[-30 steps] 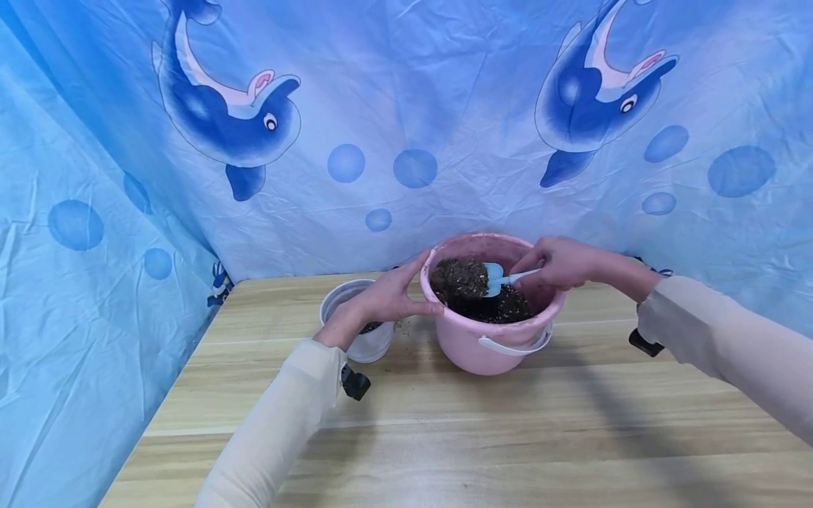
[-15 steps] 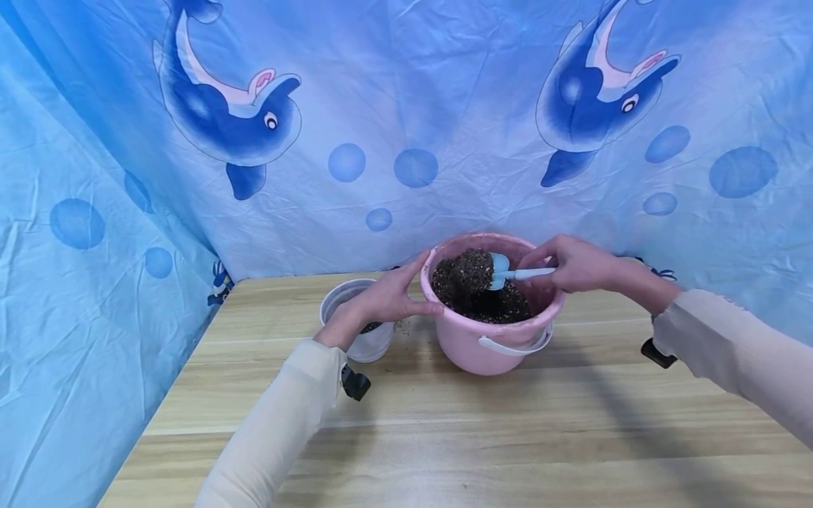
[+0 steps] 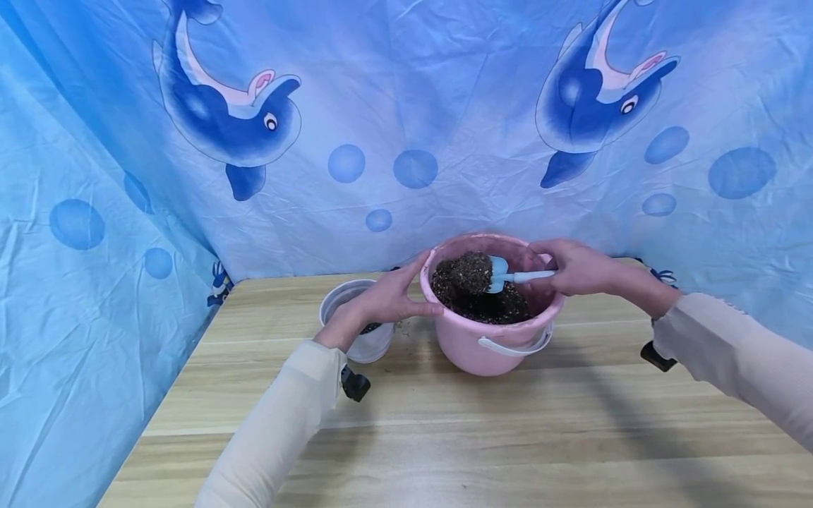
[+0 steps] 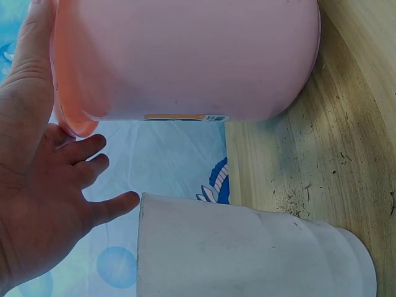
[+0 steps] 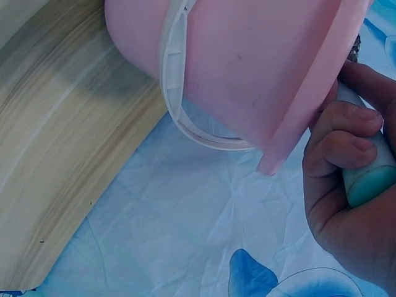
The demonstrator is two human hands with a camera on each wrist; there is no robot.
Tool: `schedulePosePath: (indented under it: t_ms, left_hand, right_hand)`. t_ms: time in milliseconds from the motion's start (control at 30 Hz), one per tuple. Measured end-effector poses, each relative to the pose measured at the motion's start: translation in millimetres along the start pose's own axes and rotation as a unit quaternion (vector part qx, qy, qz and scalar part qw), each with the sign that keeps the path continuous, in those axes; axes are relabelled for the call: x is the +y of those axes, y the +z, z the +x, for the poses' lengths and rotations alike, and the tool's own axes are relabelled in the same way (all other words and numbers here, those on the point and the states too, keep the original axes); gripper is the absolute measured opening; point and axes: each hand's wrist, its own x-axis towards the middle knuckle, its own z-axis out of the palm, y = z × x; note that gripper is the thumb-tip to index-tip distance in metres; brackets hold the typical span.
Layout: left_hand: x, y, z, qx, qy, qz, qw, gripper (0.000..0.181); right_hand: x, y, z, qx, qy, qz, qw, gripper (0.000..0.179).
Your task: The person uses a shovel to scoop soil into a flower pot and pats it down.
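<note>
My right hand (image 3: 579, 269) grips the pale handle of a small light-blue hand trowel (image 3: 499, 274) at the right rim of a pink bucket (image 3: 489, 353). A heap of dark soil (image 3: 473, 271) sits on the trowel's blade, above more soil inside the bucket. In the right wrist view, fingers curl round the trowel's handle (image 5: 366, 173). My left hand (image 3: 387, 296) rests against the bucket's left rim, thumb and index finger spread along it. The left wrist view shows its other fingers (image 4: 114, 209) loosely extended over a white pot (image 4: 247, 247).
The white pot (image 3: 370, 347), holding some soil, stands left of the bucket, partly hidden under my left hand. The bucket's white handle (image 3: 517, 348) hangs down in front. Soil crumbs dot the wooden table (image 3: 444, 437). A blue dolphin-print cloth (image 3: 406, 92) hangs behind.
The loaded trowel has come up and to the right out of the soil with my right hand, then dipped slightly. My left hand and the bucket have stayed in place.
</note>
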Motion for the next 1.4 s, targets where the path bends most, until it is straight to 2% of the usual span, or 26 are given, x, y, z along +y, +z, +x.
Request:
schedulePosePath:
  t_ms: [333,700,967,1200,1400]
  left_hand:
    - [-1.5,-1.1,-0.2,-0.001,0.004,-0.001,1.0,0.109]
    - [0.8,-2.2,-1.5,-0.001,0.007,0.009,0.9999,0.11]
    - [-2.2,-2.8,-6.2,0.017,0.027,0.005,0.9995,0.106]
    - [-4.9,-7.9,-15.1,0.024,0.0,0.007,0.9997,0.108]
    - [-9.9,-12.8,-21.5,0.024,-0.009,0.002,0.9997,0.109]
  right_hand:
    - [-5.6,-0.1,-0.5,0.002,-0.013,0.031,0.9994,0.017]
    - [-9.2,0.8,1.1,0.018,-0.023,-0.003,0.9996,0.02]
    - [-13.6,-0.7,1.3,0.024,-0.033,-0.012,0.9991,0.021]
    - [-19.5,-1.5,2.9,0.028,-0.034,-0.005,0.999,0.018]
    - [-25.2,-0.7,6.0,0.027,-0.045,-0.004,0.9986,0.021]
